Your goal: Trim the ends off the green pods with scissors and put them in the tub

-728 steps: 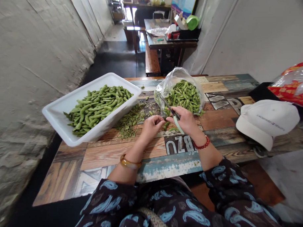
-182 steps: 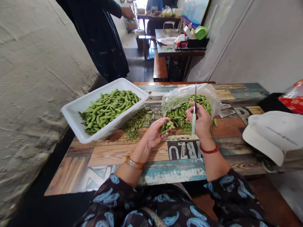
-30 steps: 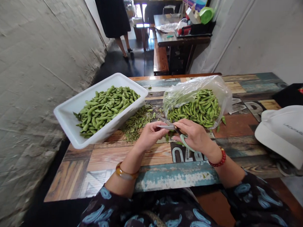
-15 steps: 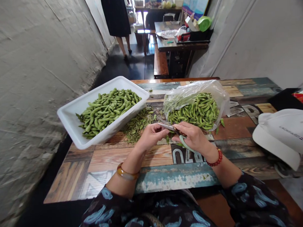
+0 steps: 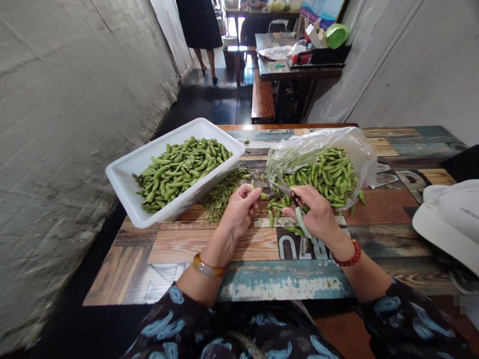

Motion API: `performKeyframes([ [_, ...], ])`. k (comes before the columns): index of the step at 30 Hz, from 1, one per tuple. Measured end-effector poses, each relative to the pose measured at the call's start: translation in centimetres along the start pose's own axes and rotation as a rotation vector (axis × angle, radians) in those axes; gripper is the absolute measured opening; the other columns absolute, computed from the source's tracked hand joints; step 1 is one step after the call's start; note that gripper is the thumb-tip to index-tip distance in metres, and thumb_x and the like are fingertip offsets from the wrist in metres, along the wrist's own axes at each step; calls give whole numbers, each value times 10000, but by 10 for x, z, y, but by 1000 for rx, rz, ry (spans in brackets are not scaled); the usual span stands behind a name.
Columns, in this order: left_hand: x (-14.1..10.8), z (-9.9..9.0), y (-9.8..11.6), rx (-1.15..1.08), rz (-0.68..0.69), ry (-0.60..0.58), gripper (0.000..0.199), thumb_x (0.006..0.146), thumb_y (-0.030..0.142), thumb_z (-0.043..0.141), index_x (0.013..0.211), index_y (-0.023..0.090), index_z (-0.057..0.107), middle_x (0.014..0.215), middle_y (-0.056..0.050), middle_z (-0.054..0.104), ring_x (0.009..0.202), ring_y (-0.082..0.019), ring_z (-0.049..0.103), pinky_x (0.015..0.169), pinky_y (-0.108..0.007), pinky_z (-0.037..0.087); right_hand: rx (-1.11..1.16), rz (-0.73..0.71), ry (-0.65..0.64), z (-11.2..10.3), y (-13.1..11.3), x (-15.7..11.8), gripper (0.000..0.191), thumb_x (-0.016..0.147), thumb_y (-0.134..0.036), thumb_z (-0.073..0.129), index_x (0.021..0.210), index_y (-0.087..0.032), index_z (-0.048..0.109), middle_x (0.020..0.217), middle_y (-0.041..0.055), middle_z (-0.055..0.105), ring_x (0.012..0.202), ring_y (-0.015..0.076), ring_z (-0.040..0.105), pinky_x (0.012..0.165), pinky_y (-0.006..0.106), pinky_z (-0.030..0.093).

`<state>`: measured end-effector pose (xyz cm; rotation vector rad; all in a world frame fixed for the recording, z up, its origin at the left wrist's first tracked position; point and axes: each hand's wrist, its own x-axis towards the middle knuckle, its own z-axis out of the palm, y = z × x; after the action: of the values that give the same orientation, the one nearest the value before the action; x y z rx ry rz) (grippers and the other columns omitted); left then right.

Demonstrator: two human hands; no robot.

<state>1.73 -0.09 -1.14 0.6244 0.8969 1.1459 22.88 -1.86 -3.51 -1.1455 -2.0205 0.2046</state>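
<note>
My left hand is closed in a pinch, with a green soybean pod at its fingertips. My right hand grips scissors with pale green handles. Their blades point left toward the pod, apart from my left fingers. Beyond my right hand, a clear plastic bag lies on its side with many pods in and before its mouth. Several loose pods lie on the table between my hands. At the left, a white tub holds a heap of green pods.
Green trimmings are piled beside the tub on the patchwork-patterned table. A white cap sits at the right edge. Farther back are a bench, another table with items, and a person in a dark skirt.
My hands have drawn apart, and the scissors have moved away from my left fingers. The view has turned slightly left. The person in the back has taken a step.
</note>
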Motion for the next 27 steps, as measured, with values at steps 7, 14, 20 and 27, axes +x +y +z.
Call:
performKeyframes([
  [7,-1,1,0,-99,-75,-73,330,616,214,864,855,123,655,665,10,662,539,-53,606,515,-134,501,-14,-47,-14,0,-8,2,391,866,-331,686,1220,-203,580,1081,127,660,981,262,653,835,413,585],
  [14,-4,3,-6,-88,-79,-143,329,609,232,877,819,119,650,643,-3,678,560,-62,624,557,-143,526,-20,-89,-85,2,-11,2,401,865,-308,685,1238,-209,575,1097,120,669,1000,265,644,860,415,561],
  [20,-8,8,-9,-3,-64,-166,401,560,281,896,842,117,662,638,-14,687,525,-86,612,483,-172,484,-35,-57,-135,0,-14,3,373,884,-317,652,1235,-208,587,1088,117,662,1004,270,635,866,423,547],
  [27,-8,6,-9,171,27,-120,269,667,227,788,872,115,655,605,-12,681,506,-87,608,506,-182,484,-20,-58,-164,-2,-15,4,411,848,-320,705,1226,-209,585,1081,111,654,987,274,626,859,425,537],
])
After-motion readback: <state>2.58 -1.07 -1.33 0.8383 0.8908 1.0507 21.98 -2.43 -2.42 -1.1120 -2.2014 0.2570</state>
